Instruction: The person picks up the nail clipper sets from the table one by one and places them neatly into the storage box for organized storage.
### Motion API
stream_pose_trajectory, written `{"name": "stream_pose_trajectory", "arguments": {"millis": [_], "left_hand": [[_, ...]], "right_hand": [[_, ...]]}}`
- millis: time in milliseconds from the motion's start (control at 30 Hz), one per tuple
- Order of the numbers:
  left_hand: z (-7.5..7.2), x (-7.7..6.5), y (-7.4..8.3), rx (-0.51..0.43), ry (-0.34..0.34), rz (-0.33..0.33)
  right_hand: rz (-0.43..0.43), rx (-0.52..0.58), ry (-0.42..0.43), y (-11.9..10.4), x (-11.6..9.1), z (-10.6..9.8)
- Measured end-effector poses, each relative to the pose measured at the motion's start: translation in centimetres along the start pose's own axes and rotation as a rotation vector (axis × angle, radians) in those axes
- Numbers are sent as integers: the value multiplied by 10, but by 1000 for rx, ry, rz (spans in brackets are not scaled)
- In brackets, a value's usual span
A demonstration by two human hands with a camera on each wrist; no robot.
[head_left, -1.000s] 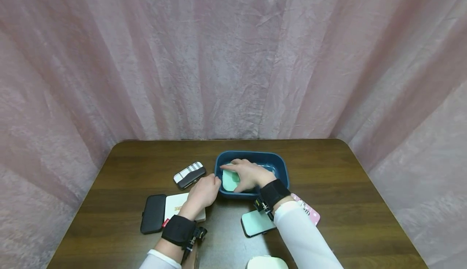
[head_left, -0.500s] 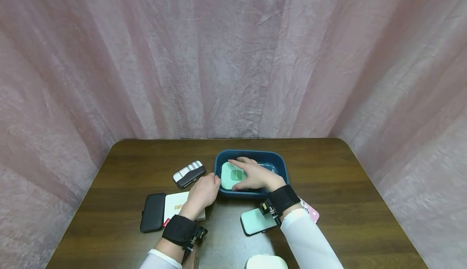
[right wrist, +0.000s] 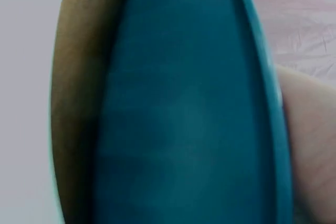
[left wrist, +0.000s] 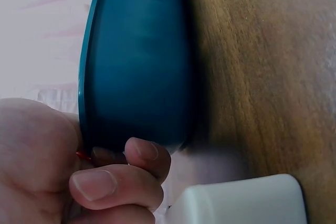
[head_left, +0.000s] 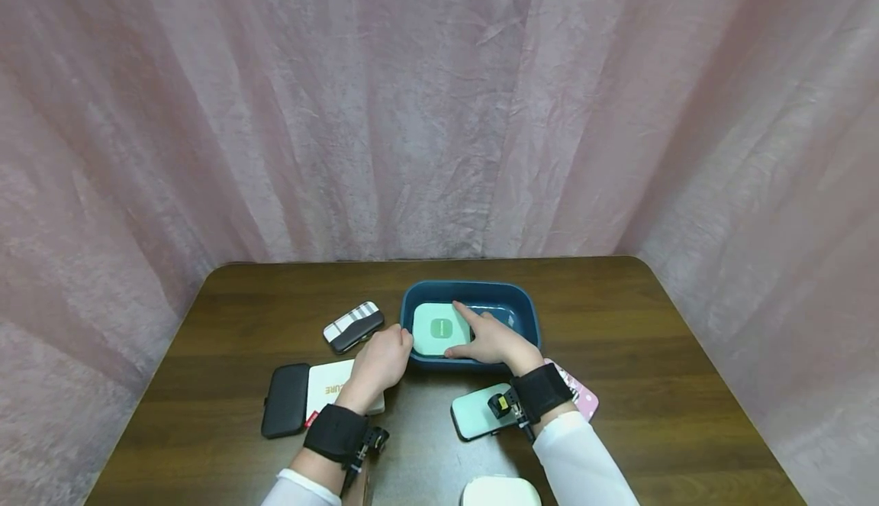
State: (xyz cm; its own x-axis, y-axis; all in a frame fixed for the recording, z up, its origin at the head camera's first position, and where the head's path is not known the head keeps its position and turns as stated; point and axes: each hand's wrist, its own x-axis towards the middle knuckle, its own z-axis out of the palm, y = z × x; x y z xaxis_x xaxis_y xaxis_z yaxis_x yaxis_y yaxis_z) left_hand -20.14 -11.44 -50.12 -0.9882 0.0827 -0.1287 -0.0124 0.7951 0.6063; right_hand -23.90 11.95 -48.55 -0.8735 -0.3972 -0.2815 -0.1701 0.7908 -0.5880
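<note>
A dark blue rectangular tub (head_left: 474,289) stands on the table. In its left half lies a mint-green, rounded square case (head_left: 427,343) with a darker green square on top. My left hand (head_left: 383,357), fingers curled, grips the tub's left rim; the left wrist view shows the fingers (left wrist: 118,184) bent at the end wall. My right hand (head_left: 491,340) is over the tub, index finger and thumb spread along the case's right side. Whether both fingertips touch the case is hard to tell. In the right wrist view the tub's wall (right wrist: 184,103) hides the fingertips.
Left of the tub lie a checked-and-black pouch (head_left: 353,328), a white box (head_left: 326,385) with gold lettering and a black case (head_left: 285,401). In front are a mint phone-like item (head_left: 474,417) and a pale rounded case (head_left: 501,492). A pink dotted item (head_left: 586,401) is partly under the right wrist.
My right hand has drawn back to the right across the case, uncovering more of its top. The left hand has stayed at the tub's rim.
</note>
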Motion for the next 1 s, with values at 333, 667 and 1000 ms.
{"name": "stream_pose_trajectory", "arguments": {"millis": [333,667,1000], "left_hand": [[0,-3,1,12,-5,-2],[18,17,-31,26,-15,31],[-8,0,-7,37,0,20]], "right_hand": [[-56,25,18,4,0,6],[-81,57,61,4,2,12],[-50,66,66,3,7,12]]}}
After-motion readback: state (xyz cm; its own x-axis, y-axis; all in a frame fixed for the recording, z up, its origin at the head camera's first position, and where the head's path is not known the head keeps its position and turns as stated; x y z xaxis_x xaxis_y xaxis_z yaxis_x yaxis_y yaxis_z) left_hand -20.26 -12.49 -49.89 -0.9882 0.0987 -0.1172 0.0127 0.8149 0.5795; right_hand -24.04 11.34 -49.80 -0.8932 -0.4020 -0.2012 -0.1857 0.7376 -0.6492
